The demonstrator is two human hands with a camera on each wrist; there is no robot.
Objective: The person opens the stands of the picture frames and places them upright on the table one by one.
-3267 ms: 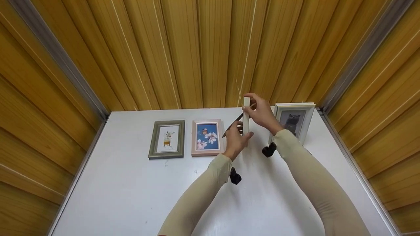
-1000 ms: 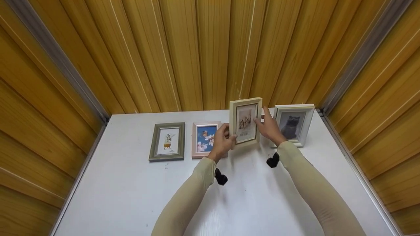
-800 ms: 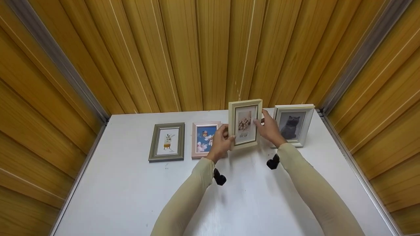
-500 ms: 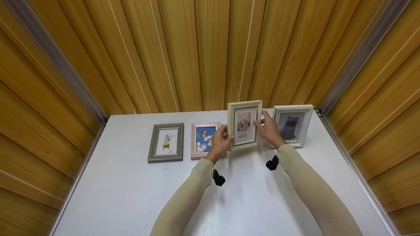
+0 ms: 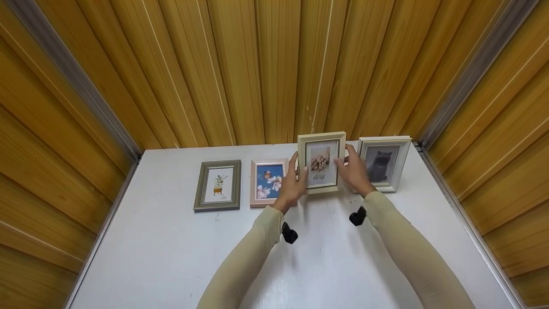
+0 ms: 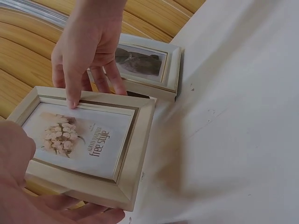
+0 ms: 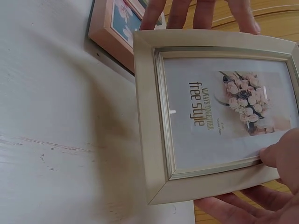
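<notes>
Between both hands, a cream picture frame [image 5: 321, 165] stands upright above the white tabletop [image 5: 171, 253], its front facing the head camera. Pink flowers and the words "free style" show on its insert. My left hand [image 5: 292, 186] holds its left side, thumb at the front edge and fingers along the side. On the opposite side my right hand [image 5: 354, 171] grips it, thumb on the front and the other fingers behind. A shadow lies on the white surface below the frame [image 7: 152, 121] in the right wrist view, so it appears lifted.
A green frame [image 5: 199, 186] and a pink frame [image 5: 254, 184] with blossoms stand to the left, the pink one partly behind my left hand. Close to my right hand is a white frame [image 5: 402, 165] with a grey cat picture. Wood-look panels [image 5: 240, 77] rise at the back and sides.
Seen edge-on earliest, with its dark rear support showing, the cream frame has turned to face the head camera. Lately it has squared up slightly and the left fingers have straightened along its side.
</notes>
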